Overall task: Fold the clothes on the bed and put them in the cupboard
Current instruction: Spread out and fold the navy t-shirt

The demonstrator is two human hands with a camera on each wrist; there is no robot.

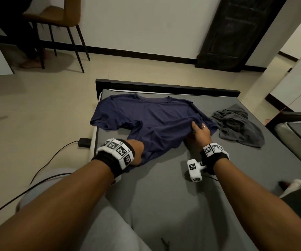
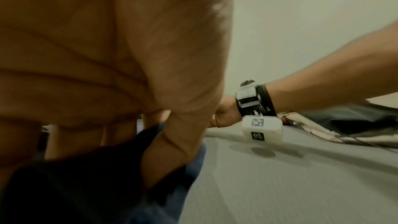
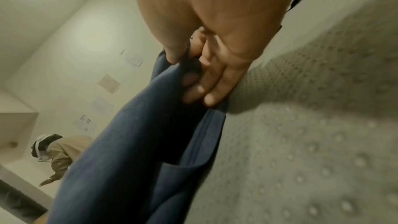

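Observation:
A navy T-shirt (image 1: pixel 155 116) lies spread on the grey bed (image 1: pixel 182 196), collar toward the far end. My left hand (image 1: pixel 138 153) grips its lower left hem; in the left wrist view the left hand (image 2: pixel 168 142) has its fingers curled into the dark T-shirt cloth (image 2: pixel 168 193). My right hand (image 1: pixel 199 130) pinches the shirt's right side and lifts it slightly off the mattress. In the right wrist view the right hand (image 3: pixel 193 67) holds a bunched fold of the T-shirt (image 3: pixel 129 142) between thumb and fingers.
A crumpled grey garment (image 1: pixel 240 125) lies on the bed to the right of the shirt. A black adapter with cable (image 1: pixel 84 142) sits on the floor by the bed's left edge. A chair (image 1: pixel 55 15) and a dark wooden door (image 1: pixel 236 33) stand at the far wall.

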